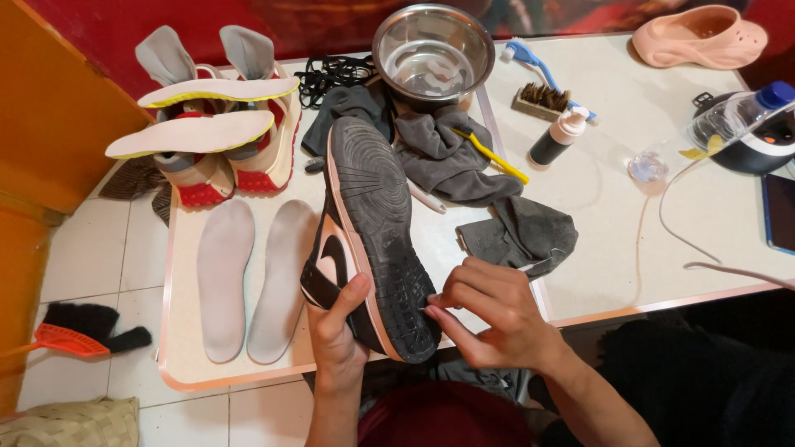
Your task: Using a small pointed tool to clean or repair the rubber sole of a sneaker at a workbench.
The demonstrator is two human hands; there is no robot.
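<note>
Black-soled sneaker (368, 236) lay sole-up beside the grey insoles (252, 277), gripped closed in the left hand (339, 323); right hand (489, 310), fingers pinched, picked at the heel tread. Cleaning seemed underway, calling for steadier pressure.

I see both forearms bare, no sleeves, rings or watch on my left hand (339, 331) or right hand (493, 319); dark red clothing sits below.
</note>
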